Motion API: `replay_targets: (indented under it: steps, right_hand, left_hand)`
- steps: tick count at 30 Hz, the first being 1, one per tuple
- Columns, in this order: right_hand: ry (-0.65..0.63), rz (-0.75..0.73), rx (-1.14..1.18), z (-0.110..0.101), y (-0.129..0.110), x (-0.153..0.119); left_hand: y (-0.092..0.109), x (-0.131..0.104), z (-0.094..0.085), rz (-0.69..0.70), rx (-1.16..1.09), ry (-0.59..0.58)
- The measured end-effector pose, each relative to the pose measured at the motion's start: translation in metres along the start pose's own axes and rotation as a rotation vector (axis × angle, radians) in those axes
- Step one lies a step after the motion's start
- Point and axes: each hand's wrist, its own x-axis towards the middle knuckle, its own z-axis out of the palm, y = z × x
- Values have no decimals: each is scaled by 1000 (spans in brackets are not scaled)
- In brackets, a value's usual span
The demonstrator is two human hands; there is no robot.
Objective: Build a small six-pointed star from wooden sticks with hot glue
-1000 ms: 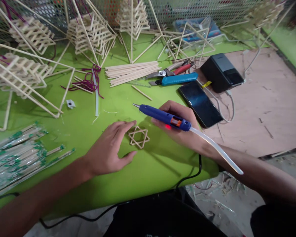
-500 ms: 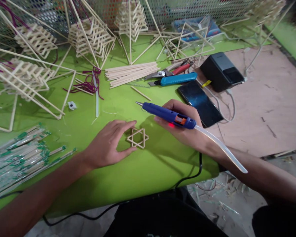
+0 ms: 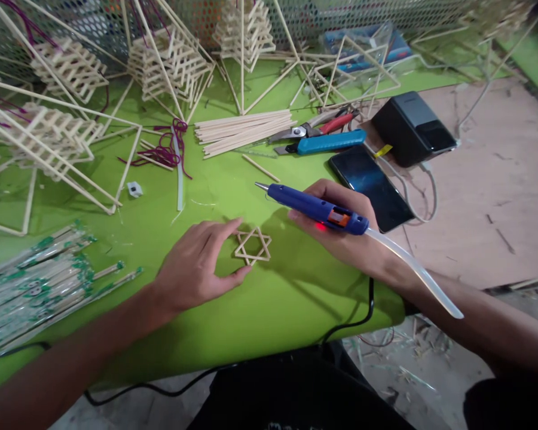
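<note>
A small six-pointed star of thin wooden sticks [image 3: 260, 258] lies flat on the green table [image 3: 197, 334]. My left hand [image 3: 197, 260] is beside it, with thumb and fingertips at its left side, touching two of its points. The blue hot glue gun [image 3: 298, 202] is in my right hand [image 3: 341, 239], its metal tip pointing left above the table, up and right of the star. A clear glue stick [image 3: 415, 269] sticks out of its back end, and a red light glows on its underside.
Behind are loose sticks [image 3: 246, 132], a blue cutter [image 3: 332, 142], pliers [image 3: 338, 122], a phone [image 3: 372, 188] and a black box [image 3: 412, 128]. Stick frames [image 3: 170, 65] stand along the back; wrapped sticks [image 3: 40, 286] lie left, purple string [image 3: 165, 149] nearer the middle.
The star has turned a little between the fingertips of my left hand. The whole view has shifted slightly, and my right hand still holds the glue gun in much the same place.
</note>
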Motion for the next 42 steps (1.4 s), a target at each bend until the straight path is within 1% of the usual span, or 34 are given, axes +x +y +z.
replay_targets:
  steps: [3, 8, 14, 18, 23, 32, 37, 42]
  right_hand:
    - [-4, 14, 11, 1, 1, 0]
    - [-7, 41, 48, 1, 0, -1]
    - [-27, 21, 70, 0, 4, -2]
    - [-39, -6, 90, -1, 9, -1]
    - [-46, -2, 88, -1, 9, -2]
    - [-42, 35, 45, 0, 3, -3]
    - [-51, 44, 0, 1, -5, -4]
    - [-92, 93, 40, 5, -15, -8]
  left_hand:
    - [2, 0, -1, -12, 2, -10]
    - [3, 2, -4, -18, -61, -49]
    - [3, 3, -2, 0, -76, -63]
    - [3, 3, -4, 11, -69, -63]
    - [3, 2, -3, 24, -41, -36]
    - [7, 0, -4, 61, 61, 30]
    - [11, -1, -4, 74, 84, 52]
    - [15, 1, -1, 11, 78, 37]
